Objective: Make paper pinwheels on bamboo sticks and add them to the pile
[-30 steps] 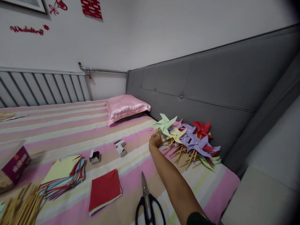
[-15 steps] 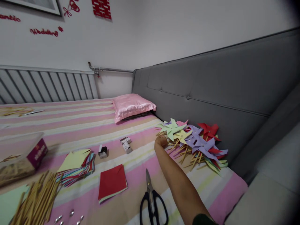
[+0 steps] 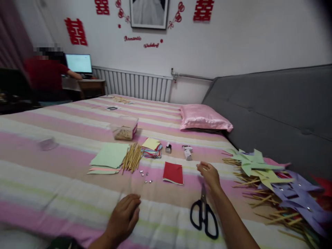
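Single head-worn view, looking forward and down across a striped bed (image 3: 64, 131).
Taken from the near edge of the bed, facing the far wall with its radiator (image 3: 135, 84) and framed picture (image 3: 148, 13); headboard (image 3: 280, 107) along the right side. Close on the left hand (image 3: 124, 218) and right hand (image 3: 210, 174) at the bottom, with scissors (image 3: 203, 214) and pinwheels (image 3: 275, 183) near, desk and monitor (image 3: 78, 63) far off at upper left. No second view.
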A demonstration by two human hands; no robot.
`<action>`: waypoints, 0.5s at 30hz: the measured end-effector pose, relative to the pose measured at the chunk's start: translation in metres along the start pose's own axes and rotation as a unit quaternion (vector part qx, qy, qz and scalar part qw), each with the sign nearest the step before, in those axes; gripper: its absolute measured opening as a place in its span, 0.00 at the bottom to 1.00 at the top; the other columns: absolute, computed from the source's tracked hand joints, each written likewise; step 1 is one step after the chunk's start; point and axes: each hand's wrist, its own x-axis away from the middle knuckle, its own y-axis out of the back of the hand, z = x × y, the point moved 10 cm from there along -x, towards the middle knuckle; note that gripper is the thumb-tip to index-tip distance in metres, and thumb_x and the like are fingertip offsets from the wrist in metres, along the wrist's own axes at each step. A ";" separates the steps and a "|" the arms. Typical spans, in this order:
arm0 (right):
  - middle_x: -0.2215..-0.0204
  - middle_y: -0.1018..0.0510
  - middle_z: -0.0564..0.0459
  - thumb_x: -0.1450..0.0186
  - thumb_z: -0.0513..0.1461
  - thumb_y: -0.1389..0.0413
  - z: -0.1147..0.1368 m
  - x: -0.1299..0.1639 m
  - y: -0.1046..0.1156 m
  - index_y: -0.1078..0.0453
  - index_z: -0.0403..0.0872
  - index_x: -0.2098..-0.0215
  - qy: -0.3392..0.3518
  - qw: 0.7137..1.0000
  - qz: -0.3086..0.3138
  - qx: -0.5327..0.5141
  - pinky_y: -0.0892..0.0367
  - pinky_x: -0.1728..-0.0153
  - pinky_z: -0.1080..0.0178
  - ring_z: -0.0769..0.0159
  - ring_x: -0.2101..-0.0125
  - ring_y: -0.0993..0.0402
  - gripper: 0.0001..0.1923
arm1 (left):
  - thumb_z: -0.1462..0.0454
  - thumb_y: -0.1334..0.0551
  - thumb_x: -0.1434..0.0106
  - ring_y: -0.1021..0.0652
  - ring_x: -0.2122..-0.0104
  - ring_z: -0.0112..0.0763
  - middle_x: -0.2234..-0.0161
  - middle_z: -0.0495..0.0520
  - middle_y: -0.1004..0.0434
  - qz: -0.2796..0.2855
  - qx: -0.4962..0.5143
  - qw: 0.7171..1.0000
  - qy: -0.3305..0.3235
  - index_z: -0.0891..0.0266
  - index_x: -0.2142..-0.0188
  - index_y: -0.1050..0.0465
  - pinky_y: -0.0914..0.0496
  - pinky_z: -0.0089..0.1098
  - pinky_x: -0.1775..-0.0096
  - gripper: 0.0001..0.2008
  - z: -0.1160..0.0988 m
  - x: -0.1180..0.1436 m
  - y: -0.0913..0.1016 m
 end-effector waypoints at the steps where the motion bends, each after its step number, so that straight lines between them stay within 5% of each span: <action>1: 0.62 0.22 0.42 0.53 0.46 0.38 0.010 0.011 -0.013 0.28 0.41 0.61 0.007 0.999 0.040 0.009 0.30 0.66 0.62 0.57 0.64 0.23 0.24 | 0.69 0.44 0.42 0.25 0.56 0.36 0.59 0.57 0.23 0.002 0.007 1.000 0.001 0.62 0.59 0.32 0.31 0.36 0.52 0.11 -0.003 0.001 0.002; 8: 0.47 0.33 0.39 0.60 0.41 0.37 0.040 0.093 -0.097 0.37 0.41 0.47 0.111 0.942 0.246 0.200 0.41 0.48 0.54 0.49 0.46 0.38 0.41 | 0.70 0.47 0.41 0.26 0.58 0.37 0.63 0.57 0.24 0.008 0.058 0.998 0.037 0.62 0.62 0.33 0.32 0.39 0.53 0.09 -0.003 0.005 0.009; 15: 0.42 0.42 0.34 0.50 0.42 0.43 0.003 0.119 -0.110 0.45 0.38 0.41 0.086 0.937 0.133 0.310 0.46 0.46 0.52 0.46 0.41 0.48 0.39 | 0.71 0.46 0.42 0.26 0.59 0.38 0.63 0.58 0.26 0.006 0.084 0.996 0.036 0.63 0.61 0.34 0.31 0.40 0.55 0.09 0.002 0.007 0.010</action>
